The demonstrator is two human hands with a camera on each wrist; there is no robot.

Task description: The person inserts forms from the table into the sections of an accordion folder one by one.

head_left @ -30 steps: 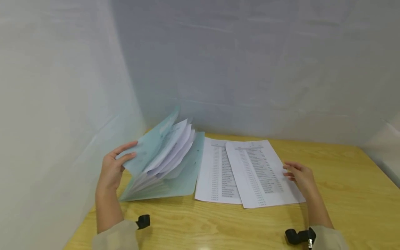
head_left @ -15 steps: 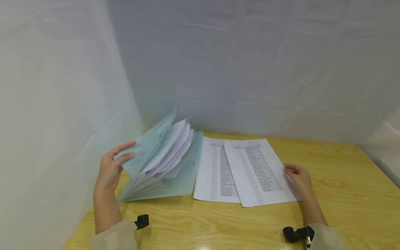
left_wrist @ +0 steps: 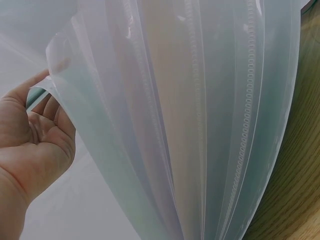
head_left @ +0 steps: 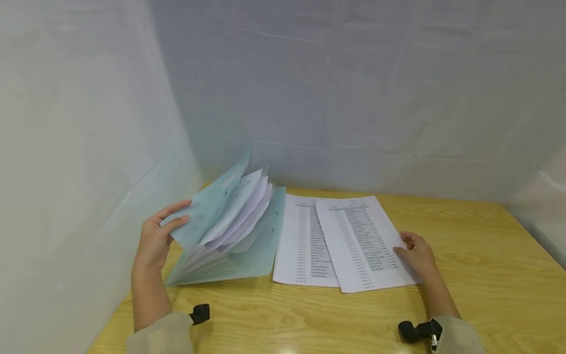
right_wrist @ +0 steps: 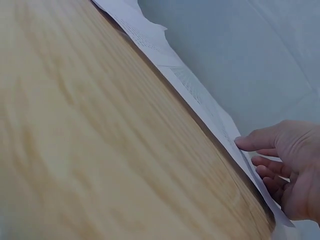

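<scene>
A pale teal expanding folder (head_left: pixel 247 246) lies on the wooden table (head_left: pixel 486 275) at the left, its white inner pockets (left_wrist: pixel 200 125) fanned out. My left hand (head_left: pixel 156 238) pinches the raised front cover (head_left: pixel 208 206) between thumb and fingers and holds it up; the left wrist view shows this left hand (left_wrist: pixel 35 145) on the cover's edge. Two printed sheets lie overlapping to the right of the folder, a left sheet (head_left: pixel 302 241) and a right sheet (head_left: pixel 360 241). My right hand (head_left: pixel 415 255) rests at the right sheet's outer edge, its thumb (right_wrist: pixel 255 142) touching the paper (right_wrist: pixel 200 95).
White cloth walls (head_left: pixel 331 98) close in the table at the back, left and far right. Bare wood (right_wrist: pixel 100 140) stretches right of the sheets and along the front edge. Black wrist-camera mounts (head_left: pixel 201 313) (head_left: pixel 417 330) sit on both sleeves.
My right hand has slid a little left and nearer, from beside the right sheet onto its edge. The left hand and folder have barely moved.
</scene>
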